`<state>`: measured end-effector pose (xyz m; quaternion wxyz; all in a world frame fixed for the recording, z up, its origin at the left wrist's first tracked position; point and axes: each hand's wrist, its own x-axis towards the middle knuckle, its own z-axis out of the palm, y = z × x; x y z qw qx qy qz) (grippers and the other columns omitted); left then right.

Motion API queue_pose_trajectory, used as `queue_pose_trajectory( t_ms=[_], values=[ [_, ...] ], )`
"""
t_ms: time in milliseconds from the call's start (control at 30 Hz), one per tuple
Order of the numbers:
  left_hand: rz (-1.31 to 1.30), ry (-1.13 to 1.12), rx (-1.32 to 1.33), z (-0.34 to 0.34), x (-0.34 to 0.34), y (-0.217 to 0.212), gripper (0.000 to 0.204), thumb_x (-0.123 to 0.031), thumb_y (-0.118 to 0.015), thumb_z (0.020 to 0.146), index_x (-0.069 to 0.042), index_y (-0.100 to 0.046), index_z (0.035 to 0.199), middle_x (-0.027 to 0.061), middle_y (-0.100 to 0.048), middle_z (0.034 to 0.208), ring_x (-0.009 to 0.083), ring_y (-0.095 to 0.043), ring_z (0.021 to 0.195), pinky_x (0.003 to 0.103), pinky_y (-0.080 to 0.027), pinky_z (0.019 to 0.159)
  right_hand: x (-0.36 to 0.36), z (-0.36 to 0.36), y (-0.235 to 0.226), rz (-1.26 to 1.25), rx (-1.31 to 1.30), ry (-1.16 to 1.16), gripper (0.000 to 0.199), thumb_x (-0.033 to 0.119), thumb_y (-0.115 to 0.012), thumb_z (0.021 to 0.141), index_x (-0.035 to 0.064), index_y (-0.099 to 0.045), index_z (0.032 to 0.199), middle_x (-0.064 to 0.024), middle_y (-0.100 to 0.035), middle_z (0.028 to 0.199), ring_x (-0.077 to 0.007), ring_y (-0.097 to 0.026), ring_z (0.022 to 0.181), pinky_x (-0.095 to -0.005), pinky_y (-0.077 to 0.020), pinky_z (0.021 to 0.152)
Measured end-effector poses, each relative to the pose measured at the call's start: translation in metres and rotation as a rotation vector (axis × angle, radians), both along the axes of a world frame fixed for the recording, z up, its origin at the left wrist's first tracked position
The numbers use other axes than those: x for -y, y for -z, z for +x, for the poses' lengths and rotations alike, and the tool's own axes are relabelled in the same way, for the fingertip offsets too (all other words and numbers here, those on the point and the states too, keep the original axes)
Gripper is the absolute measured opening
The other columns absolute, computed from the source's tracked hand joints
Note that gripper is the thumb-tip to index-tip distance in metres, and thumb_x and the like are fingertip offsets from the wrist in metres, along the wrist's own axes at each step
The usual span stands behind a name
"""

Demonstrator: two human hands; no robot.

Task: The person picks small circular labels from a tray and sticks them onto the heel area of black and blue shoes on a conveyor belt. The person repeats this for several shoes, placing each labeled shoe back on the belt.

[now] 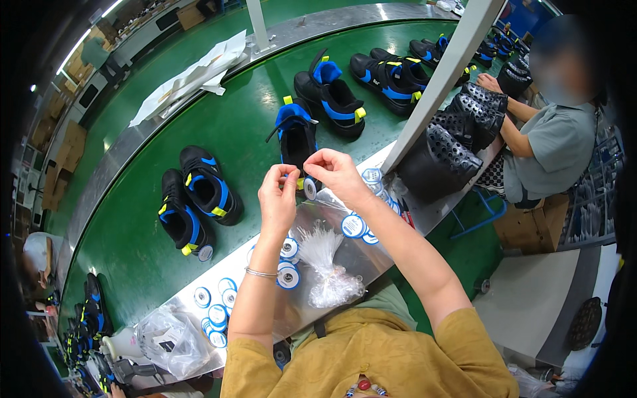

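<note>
My left hand point(277, 199) and my right hand point(340, 176) are close together, both with fingertips pinched, over the heel of a black and blue shoe point(296, 142). Whatever they pinch is too thin or hidden to make out. Between them a round white and blue tag point(310, 188) hangs beside the shoe's yellow heel tab point(300, 183). Below my hands, a bundle of clear plastic loop fasteners point(328, 265) lies on the metal ledge. Several round tags point(288, 275) lie by my left forearm, and more tags point(353, 226) sit beneath my right forearm.
A pair of shoes point(199, 192) stands left on the green conveyor point(255, 93); more shoes point(338, 99) stand farther along. A clear plastic bag point(174, 341) lies at lower left. A pale post point(444, 83) rises at right, near black boots point(444, 162) and a seated person point(554, 139).
</note>
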<state>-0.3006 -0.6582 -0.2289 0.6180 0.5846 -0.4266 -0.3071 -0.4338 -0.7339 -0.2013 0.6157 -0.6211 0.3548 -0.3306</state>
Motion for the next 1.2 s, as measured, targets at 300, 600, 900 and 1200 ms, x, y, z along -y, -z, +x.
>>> queue_pose_trajectory(
  t_ms=[300, 600, 900, 1200],
  values=[
    [-0.15, 0.05, 0.202, 0.014, -0.001, 0.005, 0.02, 0.001, -0.065, 0.087, -0.002, -0.071, 0.106, 0.0058, -0.066, 0.088, 0.0159, -0.058, 0.085, 0.027, -0.047, 0.077, 0.002, 0.008, -0.003, 0.024, 0.002, -0.038, 0.011, 0.011, -0.07, 0.088, 0.0021, -0.063, 0.088, 0.0002, -0.063, 0.082, -0.0054, -0.056, 0.075, -0.0218, -0.0471, 0.067],
    [-0.108, 0.078, 0.129, 0.012, -0.005, 0.001, 0.032, 0.005, -0.065, 0.084, -0.004, -0.069, 0.115, 0.0067, -0.066, 0.091, 0.0176, -0.057, 0.088, 0.029, -0.048, 0.081, 0.008, 0.008, 0.003, -0.018, -0.067, -0.137, 0.01, 0.008, -0.07, 0.089, 0.0022, -0.064, 0.091, 0.0008, -0.063, 0.085, -0.004, -0.056, 0.078, -0.02, -0.0462, 0.069],
    [-0.091, 0.101, 0.094, 0.013, -0.003, 0.006, 0.037, 0.008, -0.063, 0.084, -0.006, -0.068, 0.118, 0.0052, -0.062, 0.092, 0.0145, -0.059, 0.088, 0.027, -0.05, 0.082, 0.01, 0.005, 0.002, 0.062, -0.055, -0.176, 0.009, 0.007, -0.07, 0.087, 0.0026, -0.063, 0.09, 0.0011, -0.061, 0.085, -0.0048, -0.056, 0.079, -0.0203, -0.0462, 0.07],
    [-0.07, 0.13, 0.042, 0.017, -0.001, 0.005, 0.04, 0.01, -0.062, 0.083, -0.005, -0.066, 0.12, 0.0042, -0.06, 0.09, 0.0131, -0.059, 0.085, 0.026, -0.051, 0.08, 0.01, 0.008, 0.004, 0.111, -0.046, -0.176, 0.01, 0.006, -0.071, 0.086, 0.0034, -0.062, 0.088, 0.0004, -0.061, 0.085, -0.006, -0.056, 0.079, -0.0219, -0.0473, 0.071]
  ],
)
